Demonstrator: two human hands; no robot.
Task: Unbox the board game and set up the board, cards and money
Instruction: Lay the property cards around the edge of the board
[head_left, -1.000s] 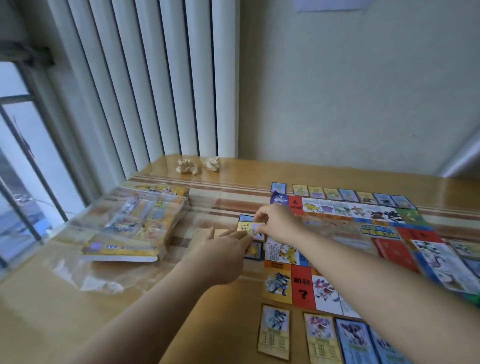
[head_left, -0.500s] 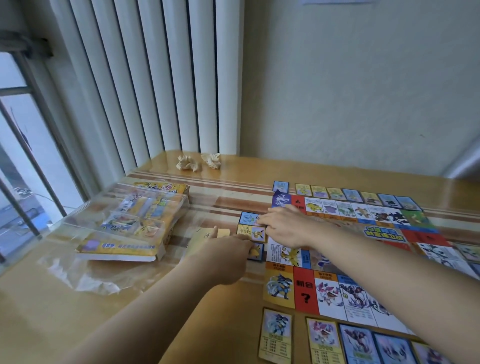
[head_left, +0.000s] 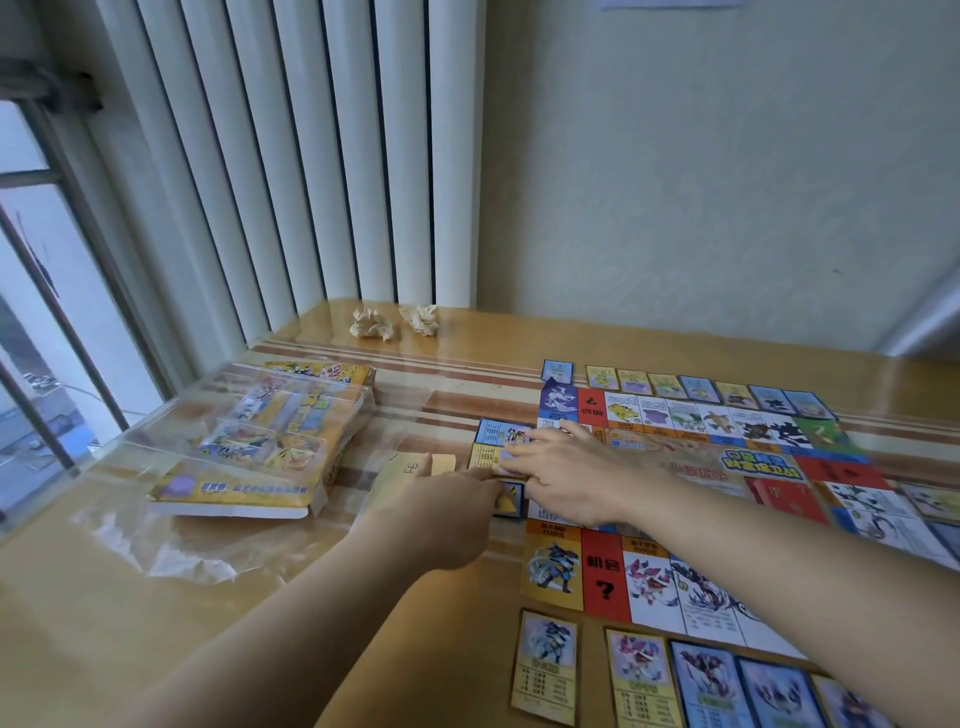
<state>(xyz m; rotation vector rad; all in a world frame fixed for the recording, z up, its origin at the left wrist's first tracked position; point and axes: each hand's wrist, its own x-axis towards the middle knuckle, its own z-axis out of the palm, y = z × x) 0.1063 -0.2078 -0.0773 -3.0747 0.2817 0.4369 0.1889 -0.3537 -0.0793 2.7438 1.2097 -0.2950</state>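
**Card pressed flat beside the board**

The right grip (head_left: 576, 480) is released, its fingers spread flat on a yellow card (head_left: 483, 457) at the left edge of the board (head_left: 605, 577). A second ago those fingers pinched that card just above this spot. A blue card (head_left: 498, 431) lies just beyond it along the board's left edge, and another card (head_left: 511, 500) lies just nearer. The left grip (head_left: 441, 514) stays left of the board, grasping a stack of cards (head_left: 397, 470) with the thumb on top. Card rows line the board's near side (head_left: 545, 667) and far side (head_left: 670, 384). The box (head_left: 244, 452) rests well left of the board on the desk (head_left: 78, 623).
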